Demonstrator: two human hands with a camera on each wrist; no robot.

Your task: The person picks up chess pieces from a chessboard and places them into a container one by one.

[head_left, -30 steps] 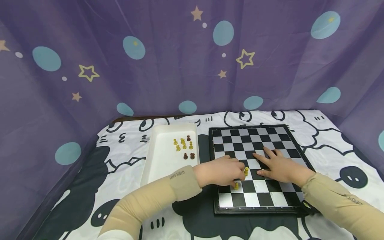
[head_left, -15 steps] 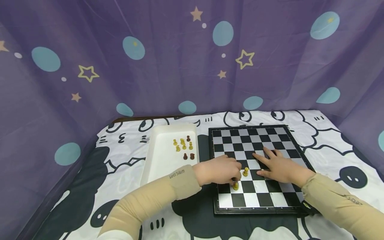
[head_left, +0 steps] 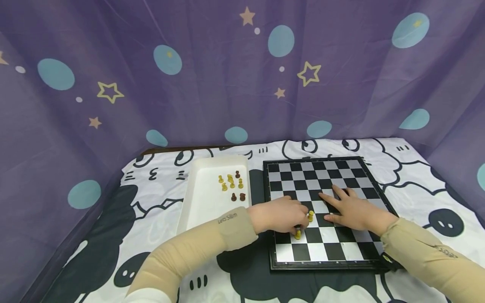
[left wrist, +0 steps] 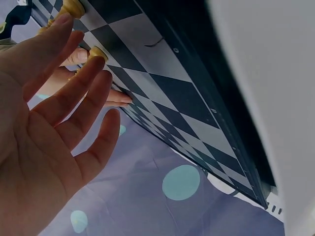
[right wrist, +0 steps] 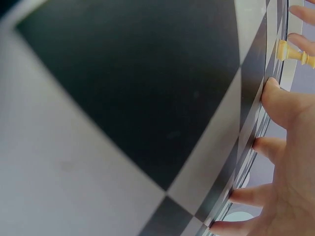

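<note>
Two yellow chess pieces stand on the chessboard point(head_left: 335, 251), one near its front-left corner, one slightly farther in. My left hand point(head_left: 282, 215) is over the board's left side, fingers loosely bent. In the left wrist view, its thumb tip is at the nearer chess piece point(left wrist: 73, 7), and a fingertip is beside the farther chess piece point(left wrist: 97, 52); whether they touch, I cannot tell. My right hand point(head_left: 358, 211) rests its spread fingertips on the middle squares and holds nothing. In the right wrist view, a yellow piece point(right wrist: 290, 53) shows beyond the right thumb.
Left of the board lies a white tray point(head_left: 202, 214) with several yellow pieces point(head_left: 231, 181) and a few dark red pieces point(head_left: 242, 197). A cartoon-print cloth point(head_left: 204, 269) covers the table. Behind it hangs a purple curtain point(head_left: 212, 92) with stars and dots.
The left hand drew back slightly left from the farther piece, then came back right beside it. Both pieces stay on nearly the same squares. The right hand has kept its place.
</note>
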